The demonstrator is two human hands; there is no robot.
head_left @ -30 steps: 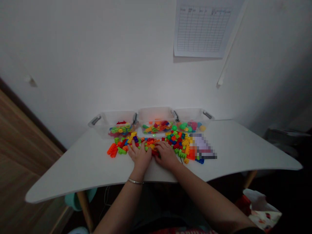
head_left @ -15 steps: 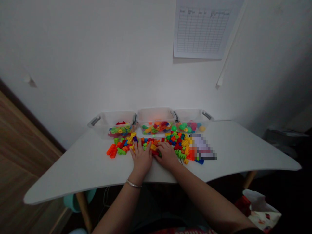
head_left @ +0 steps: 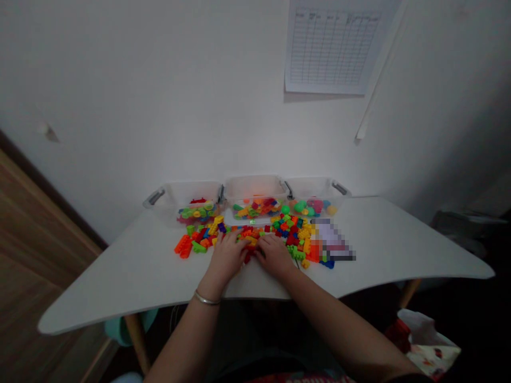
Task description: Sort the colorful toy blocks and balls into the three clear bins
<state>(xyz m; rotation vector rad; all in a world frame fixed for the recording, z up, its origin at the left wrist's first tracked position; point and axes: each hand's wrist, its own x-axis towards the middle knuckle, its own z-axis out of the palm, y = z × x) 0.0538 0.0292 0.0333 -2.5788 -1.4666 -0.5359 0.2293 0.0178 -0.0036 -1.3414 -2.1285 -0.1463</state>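
Colourful building bricks (head_left: pixel 293 234) lie in a loose heap across the middle of the white table. My left hand (head_left: pixel 228 255), with a bracelet at the wrist, is at the near side of the heap, its fingers curled toward some red bricks. Close beside it on the right, my right hand (head_left: pixel 273 255) has its fingers bent over red and yellow bricks. Between the two hands some red and yellow pieces show; the fingertips are too small to tell what each one grips. An orange brick (head_left: pixel 183 246) rests at the heap's left end.
Three clear bins stand along the wall: the left bin (head_left: pixel 191 189) and middle bin (head_left: pixel 255 183) hold coloured pieces, the right bin (head_left: pixel 313 186) round ones. A blurred flat device (head_left: pixel 333 238) lies right of the heap. The white table's (head_left: pixel 399 239) front edge is near my forearms.
My left hand has drawn in its spread fingers, and its wrist has shifted left and slightly up. More red pieces show between the hands. My right hand has hardly moved.
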